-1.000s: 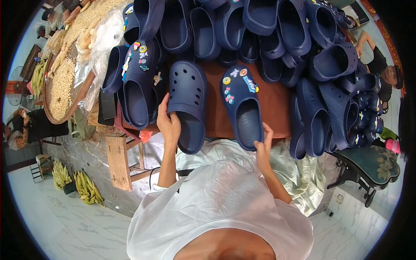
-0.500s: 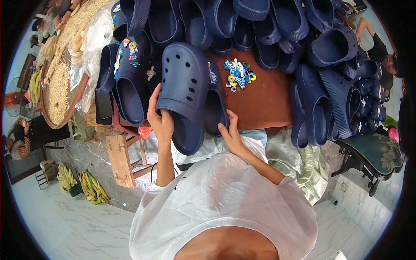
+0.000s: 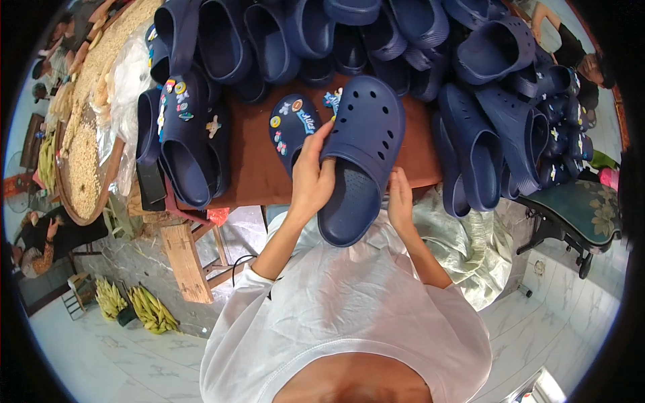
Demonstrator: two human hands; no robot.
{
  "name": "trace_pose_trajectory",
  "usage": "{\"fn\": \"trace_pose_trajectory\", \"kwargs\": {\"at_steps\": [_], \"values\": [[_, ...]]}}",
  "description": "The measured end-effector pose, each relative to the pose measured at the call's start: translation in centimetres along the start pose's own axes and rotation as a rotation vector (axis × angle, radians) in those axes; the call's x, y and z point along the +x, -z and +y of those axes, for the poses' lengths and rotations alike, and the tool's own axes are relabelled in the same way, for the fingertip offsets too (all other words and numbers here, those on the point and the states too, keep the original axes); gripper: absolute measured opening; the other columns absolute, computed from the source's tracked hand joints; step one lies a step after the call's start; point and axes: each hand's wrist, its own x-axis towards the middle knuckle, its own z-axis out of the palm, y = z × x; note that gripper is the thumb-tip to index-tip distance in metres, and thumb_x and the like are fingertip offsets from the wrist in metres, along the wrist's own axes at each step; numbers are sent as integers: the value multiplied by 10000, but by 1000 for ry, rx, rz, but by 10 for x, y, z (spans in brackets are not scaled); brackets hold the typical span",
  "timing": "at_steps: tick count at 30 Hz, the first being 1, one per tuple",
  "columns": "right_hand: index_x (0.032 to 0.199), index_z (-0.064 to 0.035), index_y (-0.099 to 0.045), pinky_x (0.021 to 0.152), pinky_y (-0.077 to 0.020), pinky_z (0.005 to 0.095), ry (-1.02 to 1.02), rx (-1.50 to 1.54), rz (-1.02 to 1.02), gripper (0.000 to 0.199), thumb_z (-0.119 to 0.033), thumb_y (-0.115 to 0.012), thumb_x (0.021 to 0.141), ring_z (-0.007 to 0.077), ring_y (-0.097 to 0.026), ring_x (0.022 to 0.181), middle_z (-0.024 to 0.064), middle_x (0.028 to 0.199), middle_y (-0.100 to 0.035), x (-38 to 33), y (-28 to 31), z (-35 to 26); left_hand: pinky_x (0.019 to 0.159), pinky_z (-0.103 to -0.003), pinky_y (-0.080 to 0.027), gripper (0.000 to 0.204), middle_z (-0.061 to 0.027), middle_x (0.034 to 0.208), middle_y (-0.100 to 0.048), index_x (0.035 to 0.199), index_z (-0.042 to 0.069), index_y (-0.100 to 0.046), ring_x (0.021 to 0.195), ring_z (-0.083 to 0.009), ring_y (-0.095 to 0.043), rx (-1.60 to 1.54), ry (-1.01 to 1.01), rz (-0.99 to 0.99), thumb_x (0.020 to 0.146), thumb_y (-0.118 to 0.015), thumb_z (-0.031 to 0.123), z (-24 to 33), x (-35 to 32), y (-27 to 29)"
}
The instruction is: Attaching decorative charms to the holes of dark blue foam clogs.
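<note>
A plain navy clog (image 3: 366, 127) with round vent holes is in the grip of my left hand (image 3: 314, 176), which holds its left side by the opening. Close by the clog's right side is my right hand (image 3: 401, 205). Its visible fingers stretch upward with nothing seen in them, and some are hidden behind the clog. On the brown tabletop (image 3: 248, 154), left of the held clog, lies a matching clog (image 3: 284, 134) decorated with colourful charms; my left hand partly covers it. Loose charms (image 3: 331, 99) show only in part behind the held clog.
Navy clogs (image 3: 275, 40) are heaped along the table's far side, with more at the right (image 3: 480, 154). A decorated pair (image 3: 185, 144) stands at the left. Beyond are a wooden stool (image 3: 186, 262), a tray of pale kernels (image 3: 84, 168) and a dark chair (image 3: 578, 208). Other people are at the edges.
My left hand has carried the plain clog rightward, partly covering the loose charms. The decorated clog, earlier by my right hand, now lies to the left. My right hand has shifted right.
</note>
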Motion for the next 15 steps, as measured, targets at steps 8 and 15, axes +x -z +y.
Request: {"fn": "trace_pose_trajectory", "kwargs": {"at_steps": [8,15], "values": [[1418,12,-363,1076,-371,363,96,-17,291,428,-254,-383,1083,247,-482,1251,183,1374,-466,-26,24,6,1021,-410,-430,471,-217,1321,-545,1418,29,-457,1222,-385,-546,-59,29,-113,953,-508,83,-45,4,-84],[1474,36,-296,1134,-303,411,113,-115,387,529,-147,-497,1020,330,-439,1305,242,1428,-408,-28,50,19,1072,-456,-387,643,-241,1371,-445,1481,29,-348,1259,-433,-458,34,43,-203,903,-613,126,-47,-9,-131]]}}
